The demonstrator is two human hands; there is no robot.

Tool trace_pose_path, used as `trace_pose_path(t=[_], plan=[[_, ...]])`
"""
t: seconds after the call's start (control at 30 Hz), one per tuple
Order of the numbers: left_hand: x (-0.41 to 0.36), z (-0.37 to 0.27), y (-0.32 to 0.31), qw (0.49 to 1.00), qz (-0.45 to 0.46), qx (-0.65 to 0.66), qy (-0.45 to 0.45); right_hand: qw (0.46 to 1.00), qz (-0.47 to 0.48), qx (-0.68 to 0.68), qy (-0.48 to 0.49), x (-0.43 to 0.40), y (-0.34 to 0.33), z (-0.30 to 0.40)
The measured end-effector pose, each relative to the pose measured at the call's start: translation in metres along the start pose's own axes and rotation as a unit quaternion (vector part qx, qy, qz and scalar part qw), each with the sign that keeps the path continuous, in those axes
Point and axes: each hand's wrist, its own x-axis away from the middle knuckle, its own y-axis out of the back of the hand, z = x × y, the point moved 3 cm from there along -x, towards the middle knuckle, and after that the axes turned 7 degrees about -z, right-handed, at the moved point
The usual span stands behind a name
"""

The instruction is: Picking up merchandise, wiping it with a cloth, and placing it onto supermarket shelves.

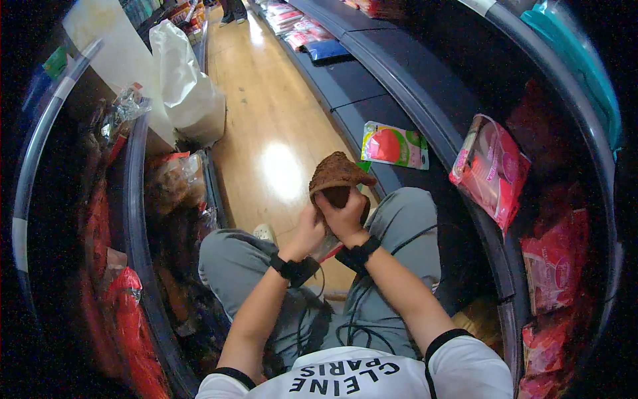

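A brown, fuzzy piece of fabric, folded with a smooth rim, is held up between my knees over the aisle floor; I cannot tell exactly what it is, so call it brown textured cloth (336, 172). My right hand (345, 212) grips its lower edge, the thumb at the opening. Close beside it on the left, my left hand (310, 230) is closed at the cloth's lower side; its fingertips are partly hidden. Something thin, clear and red-edged shows below the hands. Just beyond the cloth, a green and pink plastic packet (395, 145) lies on the low dark shelf.
A pink and red packet (491, 172) leans over the right shelf edge. Bagged goods fill the left shelf (137, 199) and lower right. A white plastic sack (187, 90) stands left of the wooden floor (259, 99). Farther up the aisle are a person's legs (233, 11).
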Motion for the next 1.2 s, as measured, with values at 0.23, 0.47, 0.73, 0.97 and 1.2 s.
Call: trace_pose_path(t=[0.23, 0.47, 0.73, 0.97, 1.2], plan=[[0.002, 0.001, 0.001, 0.995, -0.058, 0.083, -0.024, 0.996, -0.089, 0.019, 0.023, -0.008, 0.000, -0.005], [0.014, -0.039, 0.007, 0.966, 0.025, 0.245, 0.078, 0.968, -0.132, 0.085, -0.196, -0.049, 0.007, -0.059], [-0.001, -0.026, 0.080, 0.872, -0.244, 0.421, 0.052, 0.943, -0.209, -0.143, -0.218, -0.048, 0.023, -0.063], [0.003, -0.005, 0.033, 0.796, -0.144, 0.522, 0.269, 0.988, 0.095, 0.010, 0.125, 0.007, 0.000, 0.000], [0.009, -0.011, 0.018, 0.780, -0.021, 0.585, 0.222, 0.996, -0.021, 0.053, 0.065, -0.002, -0.002, -0.002]])
